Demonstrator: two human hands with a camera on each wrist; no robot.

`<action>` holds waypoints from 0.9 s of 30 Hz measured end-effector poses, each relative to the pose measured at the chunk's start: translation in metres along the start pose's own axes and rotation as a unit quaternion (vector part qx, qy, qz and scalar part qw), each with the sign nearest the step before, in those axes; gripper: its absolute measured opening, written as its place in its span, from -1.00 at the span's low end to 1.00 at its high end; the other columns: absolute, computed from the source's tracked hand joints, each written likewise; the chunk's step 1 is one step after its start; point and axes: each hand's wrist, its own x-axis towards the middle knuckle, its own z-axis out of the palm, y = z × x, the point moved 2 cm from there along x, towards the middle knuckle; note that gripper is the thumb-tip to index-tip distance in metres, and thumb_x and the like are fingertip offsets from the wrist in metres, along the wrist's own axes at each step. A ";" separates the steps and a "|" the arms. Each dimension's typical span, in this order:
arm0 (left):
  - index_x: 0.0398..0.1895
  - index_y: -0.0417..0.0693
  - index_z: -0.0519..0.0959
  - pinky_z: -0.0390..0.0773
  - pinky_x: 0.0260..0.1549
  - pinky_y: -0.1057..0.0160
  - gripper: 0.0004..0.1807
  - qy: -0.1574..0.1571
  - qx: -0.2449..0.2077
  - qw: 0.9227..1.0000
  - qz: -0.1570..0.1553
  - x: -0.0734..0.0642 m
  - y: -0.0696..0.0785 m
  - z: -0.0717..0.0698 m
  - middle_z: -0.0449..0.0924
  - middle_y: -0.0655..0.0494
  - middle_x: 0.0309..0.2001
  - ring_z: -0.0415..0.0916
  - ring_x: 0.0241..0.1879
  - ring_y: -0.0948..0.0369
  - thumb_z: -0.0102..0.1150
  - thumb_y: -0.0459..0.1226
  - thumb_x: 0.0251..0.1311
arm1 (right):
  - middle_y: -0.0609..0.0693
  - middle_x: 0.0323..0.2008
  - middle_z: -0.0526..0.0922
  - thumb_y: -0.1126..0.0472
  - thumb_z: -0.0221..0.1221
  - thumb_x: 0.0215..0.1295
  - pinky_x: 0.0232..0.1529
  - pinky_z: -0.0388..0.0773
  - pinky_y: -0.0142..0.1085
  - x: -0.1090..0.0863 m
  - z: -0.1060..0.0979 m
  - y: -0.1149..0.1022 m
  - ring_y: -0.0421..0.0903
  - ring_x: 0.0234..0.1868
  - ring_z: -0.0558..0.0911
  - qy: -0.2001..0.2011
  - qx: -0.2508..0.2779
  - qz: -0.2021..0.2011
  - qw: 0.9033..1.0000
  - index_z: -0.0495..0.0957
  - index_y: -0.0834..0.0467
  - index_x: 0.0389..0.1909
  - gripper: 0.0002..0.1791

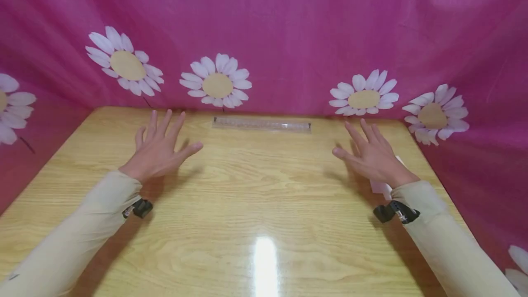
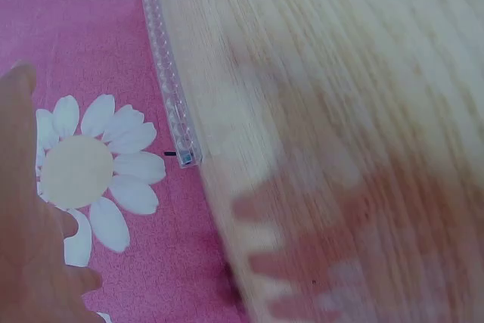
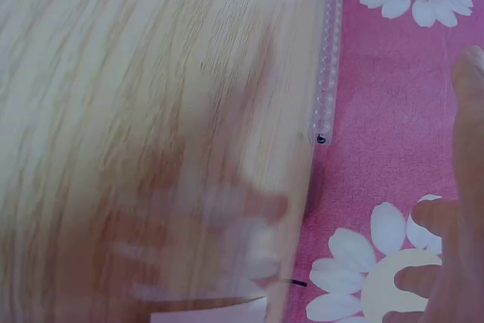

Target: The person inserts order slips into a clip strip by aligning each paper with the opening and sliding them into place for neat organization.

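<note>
My left hand [image 1: 156,152] hovers over the left part of the table with fingers spread, holding nothing. Over the right part, my right hand [image 1: 373,157] is likewise spread and holds nothing. A long, narrow, clear plastic strip [image 1: 261,124] with a bumpy row along it lies at the table's back edge, between the hands and apart from both. Its dark-marked ends show in the left wrist view, where the strip [image 2: 168,66] runs along the edge, and in the right wrist view [image 3: 327,58]. A white paper-like piece [image 1: 380,188] lies partly hidden beneath the right hand.
The wood-grain table [image 1: 264,187] reflects a bright light near its front. A pink cloth [image 1: 284,35] with white daisies hangs behind the table and along both sides. Each wrist wears a dark camera band.
</note>
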 end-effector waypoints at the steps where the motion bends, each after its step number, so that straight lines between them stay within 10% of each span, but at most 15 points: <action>1: 0.71 0.19 -0.29 -0.39 0.44 -0.57 0.12 0.004 -0.001 1.000 0.003 0.001 0.000 0.000 -0.48 -0.16 0.71 -0.66 0.65 -0.29 -0.19 0.50 0.30 | 0.33 0.68 -0.33 -0.48 -0.05 0.43 0.52 -0.18 0.51 0.001 0.000 0.000 0.53 0.63 -0.26 0.003 0.002 -0.003 1.000 -0.20 -0.05 0.70 0.04; 27: 0.67 0.08 0.02 -0.15 0.47 -0.42 0.01 0.051 -0.021 0.997 0.048 0.037 0.003 0.017 -0.10 -0.26 0.67 -0.25 0.64 -0.31 -0.07 0.40 0.33 | 0.31 0.63 0.03 -0.36 0.13 0.40 0.57 0.05 0.34 0.034 0.007 -0.023 0.38 0.62 0.04 0.056 0.040 -0.047 0.997 0.09 0.11 0.63 -0.02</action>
